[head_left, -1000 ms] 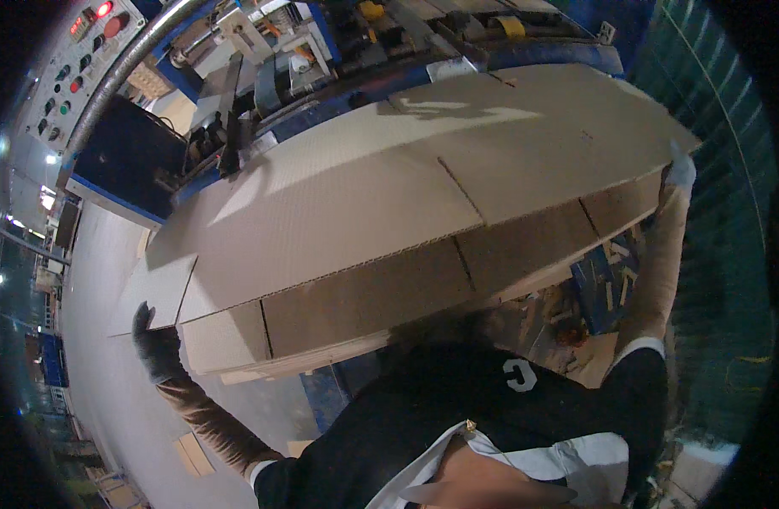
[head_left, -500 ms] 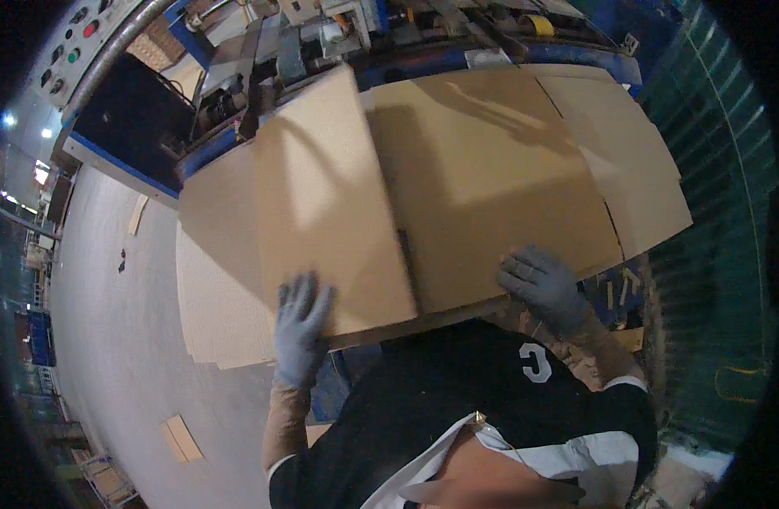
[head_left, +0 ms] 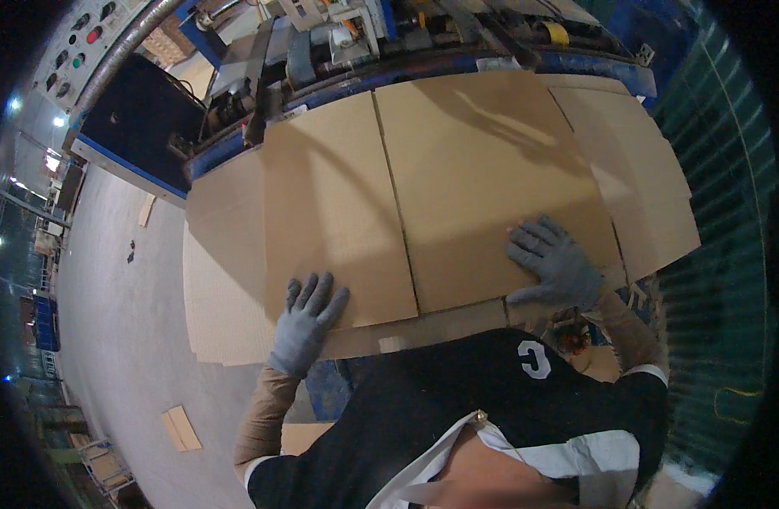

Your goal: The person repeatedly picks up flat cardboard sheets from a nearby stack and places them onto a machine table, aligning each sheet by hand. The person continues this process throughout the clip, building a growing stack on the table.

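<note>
I find the creased tan corrugated-cardboard sheet (head_left: 483, 170) lying flat ahead of me, long axis left to right, my grey-gloved left hand (head_left: 306, 324) at its near left corner, my grey-gloved right hand (head_left: 557, 267) farther in, both apart, fingers spread, gripping nothing.

Left hand (head_left: 304, 327): grey glove, palm down, fingers (head_left: 319, 288) fanned and pointing away from the body, thumb toward the right hand's side. Right hand (head_left: 555, 267): also gloved, palm down, a bit farther forward than the left, fingers angled inward, thumb out toward the left hand. Hands well apart, neither gripping. Left forearm (head_left: 266, 407) comes in from behind-left of its hand, right forearm (head_left: 631, 327) from behind-right. Elbows bent.
</note>
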`<state>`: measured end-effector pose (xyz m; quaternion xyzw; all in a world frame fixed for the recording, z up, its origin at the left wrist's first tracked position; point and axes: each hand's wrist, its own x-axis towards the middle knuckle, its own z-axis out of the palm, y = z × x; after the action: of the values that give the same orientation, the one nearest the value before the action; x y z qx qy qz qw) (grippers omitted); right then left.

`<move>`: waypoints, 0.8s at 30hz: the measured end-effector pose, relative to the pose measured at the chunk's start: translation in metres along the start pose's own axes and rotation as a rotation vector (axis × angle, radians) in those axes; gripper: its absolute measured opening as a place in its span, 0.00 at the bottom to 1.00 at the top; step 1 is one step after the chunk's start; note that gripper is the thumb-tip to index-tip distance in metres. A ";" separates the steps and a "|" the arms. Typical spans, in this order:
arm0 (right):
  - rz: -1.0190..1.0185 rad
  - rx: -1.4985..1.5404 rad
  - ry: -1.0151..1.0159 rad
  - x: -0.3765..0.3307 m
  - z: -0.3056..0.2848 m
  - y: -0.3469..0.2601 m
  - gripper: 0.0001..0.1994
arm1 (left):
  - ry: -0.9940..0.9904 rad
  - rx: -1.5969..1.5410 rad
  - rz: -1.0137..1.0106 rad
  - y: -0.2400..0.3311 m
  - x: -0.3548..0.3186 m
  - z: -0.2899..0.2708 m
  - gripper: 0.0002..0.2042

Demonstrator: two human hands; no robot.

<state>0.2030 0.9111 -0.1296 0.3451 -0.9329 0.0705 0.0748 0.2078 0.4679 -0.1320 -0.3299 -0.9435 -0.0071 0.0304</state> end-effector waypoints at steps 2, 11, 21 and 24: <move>-0.012 -0.021 -0.003 0.004 -0.003 0.002 0.37 | 0.002 -0.011 0.006 -0.004 0.001 0.000 0.24; -0.038 -0.023 0.100 0.055 0.007 0.043 0.37 | 0.331 -0.062 -0.021 -0.050 0.028 0.010 0.30; 0.000 -0.213 0.182 0.143 0.028 0.122 0.33 | 0.608 0.017 -0.033 -0.129 0.158 0.036 0.32; 0.135 -0.241 0.171 0.158 0.048 0.131 0.31 | 0.532 0.135 -0.166 -0.140 0.178 0.034 0.29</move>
<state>-0.0057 0.9005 -0.1568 0.2628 -0.9460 -0.0082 0.1899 -0.0197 0.4702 -0.1538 -0.2351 -0.9245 -0.0331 0.2982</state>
